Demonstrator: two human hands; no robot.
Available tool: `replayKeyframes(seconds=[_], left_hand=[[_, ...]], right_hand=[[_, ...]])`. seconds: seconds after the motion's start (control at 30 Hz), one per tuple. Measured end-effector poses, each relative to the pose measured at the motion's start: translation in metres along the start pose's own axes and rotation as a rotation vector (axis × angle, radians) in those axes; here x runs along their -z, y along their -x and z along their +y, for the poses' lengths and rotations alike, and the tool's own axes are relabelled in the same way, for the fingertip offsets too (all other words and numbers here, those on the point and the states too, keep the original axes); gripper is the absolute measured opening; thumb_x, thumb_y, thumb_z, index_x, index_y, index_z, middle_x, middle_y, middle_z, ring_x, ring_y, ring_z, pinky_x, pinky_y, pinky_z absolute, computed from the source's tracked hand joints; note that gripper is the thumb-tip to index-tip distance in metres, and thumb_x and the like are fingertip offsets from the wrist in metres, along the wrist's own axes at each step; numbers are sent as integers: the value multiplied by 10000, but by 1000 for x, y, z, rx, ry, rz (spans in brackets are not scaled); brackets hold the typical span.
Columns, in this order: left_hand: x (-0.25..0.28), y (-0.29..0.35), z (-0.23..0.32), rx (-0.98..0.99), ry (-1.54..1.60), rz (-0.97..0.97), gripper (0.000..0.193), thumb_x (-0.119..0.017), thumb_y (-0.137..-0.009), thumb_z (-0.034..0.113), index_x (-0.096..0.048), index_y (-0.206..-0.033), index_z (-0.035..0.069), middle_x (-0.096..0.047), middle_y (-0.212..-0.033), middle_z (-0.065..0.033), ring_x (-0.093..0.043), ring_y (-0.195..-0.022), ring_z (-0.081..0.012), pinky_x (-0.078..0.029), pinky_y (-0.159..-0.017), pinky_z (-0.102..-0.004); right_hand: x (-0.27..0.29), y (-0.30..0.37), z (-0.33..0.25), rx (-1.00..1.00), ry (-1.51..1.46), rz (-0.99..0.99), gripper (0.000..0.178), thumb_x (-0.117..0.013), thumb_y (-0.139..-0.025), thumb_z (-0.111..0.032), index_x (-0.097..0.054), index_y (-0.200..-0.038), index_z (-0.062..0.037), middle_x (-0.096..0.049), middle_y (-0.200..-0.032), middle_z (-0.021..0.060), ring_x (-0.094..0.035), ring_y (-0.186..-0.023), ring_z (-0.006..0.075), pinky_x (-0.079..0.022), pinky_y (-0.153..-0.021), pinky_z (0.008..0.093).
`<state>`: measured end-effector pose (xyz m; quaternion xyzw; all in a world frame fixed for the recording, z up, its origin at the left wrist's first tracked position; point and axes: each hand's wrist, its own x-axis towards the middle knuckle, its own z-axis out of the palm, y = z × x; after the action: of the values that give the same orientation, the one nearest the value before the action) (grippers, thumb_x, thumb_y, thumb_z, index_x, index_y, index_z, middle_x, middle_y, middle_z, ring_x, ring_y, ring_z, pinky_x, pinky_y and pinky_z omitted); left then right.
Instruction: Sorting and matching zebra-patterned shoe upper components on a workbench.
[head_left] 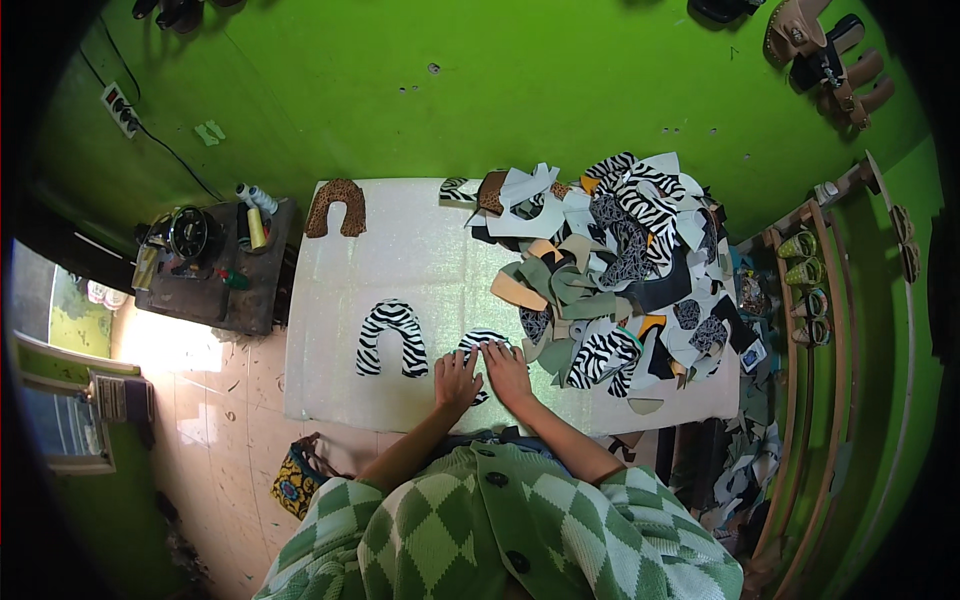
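Near the front edge of the table, a zebra-print curved piece [484, 337] lies partly hidden under both of my hands. My left hand [458, 382] rests flat on its left side, fingers stretched forward. On its right side lies my right hand [508, 374], with the fingers extended and slightly apart. Just left of them, a second zebra-print U-shaped piece [392, 338] sits flat with its opening toward me. A leopard-print U-shaped piece [337, 208] lies at the table's far left corner.
A large heap of fabric and leather scraps [580, 270] covers the right part of the pale table [330, 390]. A sewing machine table [220, 300] with thread spools [256, 228] stands at left. Sandals sit on a wooden rack [815, 400] at right. A patterned bag [297, 482] is on the floor.
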<state>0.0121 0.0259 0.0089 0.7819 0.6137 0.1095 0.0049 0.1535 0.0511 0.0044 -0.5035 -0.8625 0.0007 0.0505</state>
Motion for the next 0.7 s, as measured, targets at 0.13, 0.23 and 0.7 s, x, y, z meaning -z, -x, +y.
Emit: replayKeyframes(seconds=[0.13,0.23,0.7], left_hand=[[4,-7,-7,94,165,-39,484,-637,-741,260,-548,-1194,116,-484,-1070,-95,-451,-1004,-258,-346,-867,-401],[4,-9,-8,156,271,-13,511,-692,-715,212,-531,-1187,100,-463,-1145,-98,-441,-1063,-266,-340,-883,-402],[-14,-12,-27,351,614,-4,537,-780,-614,84,-539,-1094,57,-557,-956,-118,-523,-932,-298,-419,-825,-377]], right_hand=[[21,-16,26,-177,-540,-60,481,-553,-726,-14,-563,-1193,-127,-606,-1016,98,-588,-921,290,-420,-834,378],[21,-24,43,-343,-798,78,462,-643,-721,-32,-551,-1168,-98,-586,-963,111,-581,-893,299,-470,-768,375],[7,-18,41,-337,-621,-33,459,-763,-637,-86,-569,-1053,-85,-541,-964,118,-545,-926,294,-447,-823,381]])
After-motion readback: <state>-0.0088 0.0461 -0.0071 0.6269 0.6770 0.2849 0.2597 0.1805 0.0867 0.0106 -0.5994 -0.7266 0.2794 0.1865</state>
